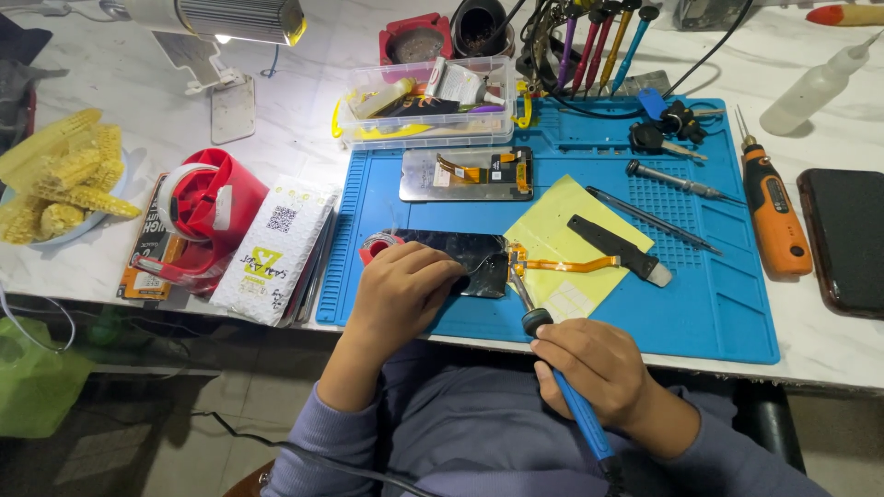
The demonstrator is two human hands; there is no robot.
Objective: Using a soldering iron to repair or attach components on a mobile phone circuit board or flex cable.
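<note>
- The left hand presses flat on the dark phone screen, its long axis running 9 to 3 o'clock.
- The right hand grips the blue soldering iron, tip aimed toward 11 o'clock at the orange flex cable.

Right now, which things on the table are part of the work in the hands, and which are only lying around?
In use:
left hand pressing the dark phone screen
right hand holding the blue soldering iron
orange flex cable

Lying about:
orange electric screwdriver
red tape dispenser
corn cobs
clear plastic box
</note>
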